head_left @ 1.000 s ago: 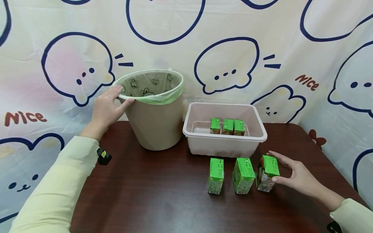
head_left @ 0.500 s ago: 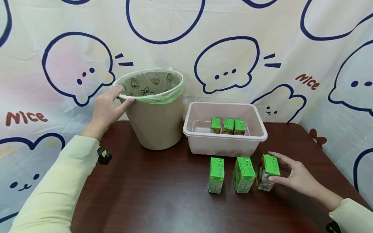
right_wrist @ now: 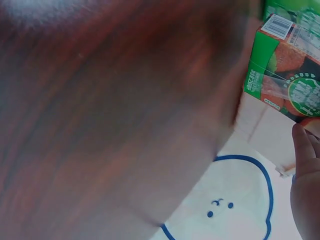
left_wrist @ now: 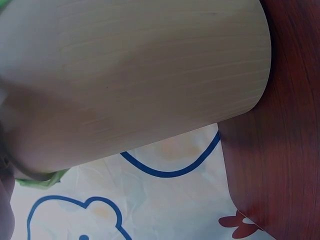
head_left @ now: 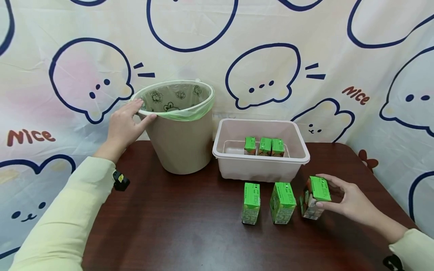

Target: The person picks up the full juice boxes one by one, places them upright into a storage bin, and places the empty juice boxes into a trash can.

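Observation:
On the left, my left hand (head_left: pixel 123 126) holds the rim of a beige trash bin (head_left: pixel 183 146) lined with a green bag. The left wrist view is mostly filled by the bin's wall (left_wrist: pixel 140 75). At the right, thumb and fingers of my right hand (head_left: pixel 350 201) pinch a small green-topped juice box (head_left: pixel 312 199), which leans slightly. The right wrist view shows its fruit-printed side (right_wrist: pixel 287 75), with my fingertips touching the lower edge. Two similar cartons, a slim one (head_left: pixel 251 203) and a wider one (head_left: pixel 283 203), stand upright to its left.
Behind the cartons sits a pale pink plastic tub (head_left: pixel 261 169), holding three green-topped boxes, one of them a left box (head_left: pixel 250 146). Tub and bin stand side by side on the dark wooden table (head_left: pixel 190 226). A patterned cloth (head_left: pixel 190 64) hangs at the back.
My right hand has shifted slightly right and back with the juice box, widening its gap from the middle carton. The left hand and bin have stayed put.

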The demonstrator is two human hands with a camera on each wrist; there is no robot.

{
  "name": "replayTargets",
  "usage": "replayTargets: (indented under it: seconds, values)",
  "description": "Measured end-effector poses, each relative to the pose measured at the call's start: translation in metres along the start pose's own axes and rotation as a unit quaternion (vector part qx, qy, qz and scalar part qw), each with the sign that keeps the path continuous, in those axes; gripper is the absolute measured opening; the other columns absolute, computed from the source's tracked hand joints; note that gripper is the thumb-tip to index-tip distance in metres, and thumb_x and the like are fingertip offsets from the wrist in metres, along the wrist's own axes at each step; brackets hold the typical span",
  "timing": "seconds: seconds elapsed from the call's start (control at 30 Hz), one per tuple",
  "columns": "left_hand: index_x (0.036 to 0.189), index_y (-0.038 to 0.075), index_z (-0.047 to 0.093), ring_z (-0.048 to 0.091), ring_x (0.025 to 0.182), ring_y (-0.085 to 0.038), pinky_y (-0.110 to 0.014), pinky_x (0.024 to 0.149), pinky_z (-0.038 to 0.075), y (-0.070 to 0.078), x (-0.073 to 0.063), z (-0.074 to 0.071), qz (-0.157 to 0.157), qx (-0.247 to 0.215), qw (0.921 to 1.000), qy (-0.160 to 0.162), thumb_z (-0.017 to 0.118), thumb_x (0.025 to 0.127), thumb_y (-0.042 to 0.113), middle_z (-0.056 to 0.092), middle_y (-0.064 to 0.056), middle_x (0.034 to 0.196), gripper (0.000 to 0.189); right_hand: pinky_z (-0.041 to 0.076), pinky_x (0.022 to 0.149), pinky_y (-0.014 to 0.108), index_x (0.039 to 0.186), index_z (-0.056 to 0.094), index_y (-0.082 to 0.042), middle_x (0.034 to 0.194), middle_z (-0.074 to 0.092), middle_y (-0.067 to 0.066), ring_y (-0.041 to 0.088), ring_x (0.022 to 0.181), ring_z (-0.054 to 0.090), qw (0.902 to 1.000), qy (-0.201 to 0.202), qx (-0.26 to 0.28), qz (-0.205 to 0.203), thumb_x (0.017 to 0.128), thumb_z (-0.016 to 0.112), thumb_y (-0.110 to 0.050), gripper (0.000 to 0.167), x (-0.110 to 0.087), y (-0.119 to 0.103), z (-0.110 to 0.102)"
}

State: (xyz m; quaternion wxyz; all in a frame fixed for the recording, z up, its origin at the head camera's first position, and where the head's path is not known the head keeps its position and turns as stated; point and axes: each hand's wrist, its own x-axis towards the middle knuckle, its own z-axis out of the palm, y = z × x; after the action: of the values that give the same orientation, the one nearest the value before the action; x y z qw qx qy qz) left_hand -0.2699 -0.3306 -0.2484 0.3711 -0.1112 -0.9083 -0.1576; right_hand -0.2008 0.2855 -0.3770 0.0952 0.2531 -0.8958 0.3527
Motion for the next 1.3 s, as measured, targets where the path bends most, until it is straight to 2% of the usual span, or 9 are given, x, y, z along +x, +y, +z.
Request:
replayTargets:
  seconds: [0.1,0.33,0.53,0.83,1.07,1.3]
  values:
    - [0.133,-0.003,0.056,0.046,0.13,-0.035,-0.047,0.109,0.032,0.0,0.0,-0.001,-0.001,0.001,1.0,-0.001,0.061,0.09,0.053,0.053,-0.019,0.136,0.071,0.051,0.069,0.018,0.136,0.053,-0.005,0.107,0.068,0.011,-0.001,0.092,0.061,1.0,0.003,-0.005,-0.006,0.073,0.087,-0.018,0.073,0.003,-0.004,-0.007]
    - [0.135,-0.002,0.055,0.045,0.131,-0.035,-0.047,0.11,0.031,0.0,-0.001,-0.003,-0.007,0.002,1.0,-0.006,0.063,0.09,0.052,0.052,-0.019,0.137,0.07,0.049,0.07,0.015,0.134,0.056,-0.008,0.103,0.069,-0.002,0.002,0.089,0.064,0.9994,0.009,-0.016,-0.029,0.07,0.089,-0.015,0.072,0.012,-0.016,-0.024]
    - [0.134,-0.002,0.056,0.046,0.13,-0.035,-0.048,0.109,0.032,-0.001,-0.002,-0.001,-0.002,0.001,1.0,-0.003,0.062,0.09,0.053,0.053,-0.019,0.136,0.071,0.046,0.072,0.011,0.134,0.058,-0.012,0.104,0.069,-0.006,0.0,0.091,0.063,0.9983,0.021,-0.026,-0.047,0.066,0.091,-0.012,0.075,0.019,-0.034,-0.037]
    - [0.133,-0.003,0.056,0.046,0.129,-0.036,-0.047,0.109,0.032,-0.001,-0.002,-0.002,0.002,0.002,1.0,0.004,0.062,0.09,0.053,0.053,-0.02,0.135,0.071,0.05,0.07,0.013,0.137,0.055,-0.008,0.11,0.067,-0.013,0.001,0.092,0.064,0.9922,0.019,-0.003,-0.123,0.065,0.088,0.002,0.08,0.049,-0.063,-0.05]
    - [0.134,-0.001,0.056,0.046,0.13,-0.035,-0.049,0.108,0.032,-0.001,-0.002,-0.002,-0.004,0.003,1.0,-0.001,0.063,0.089,0.052,0.053,-0.018,0.136,0.07,0.049,0.075,0.012,0.141,0.052,-0.013,0.112,0.068,-0.002,0.002,0.091,0.065,0.9888,0.025,0.004,-0.147,0.066,0.087,0.002,0.084,0.078,-0.086,-0.053]
    - [0.134,0.001,0.057,0.047,0.13,-0.034,-0.05,0.108,0.033,-0.001,0.0,-0.001,-0.005,0.003,1.0,-0.003,0.063,0.089,0.053,0.053,-0.018,0.137,0.069,0.051,0.077,0.014,0.142,0.051,-0.012,0.112,0.069,0.006,0.004,0.095,0.066,0.9851,0.015,0.043,-0.166,0.069,0.085,0.004,0.081,0.111,-0.103,-0.049]
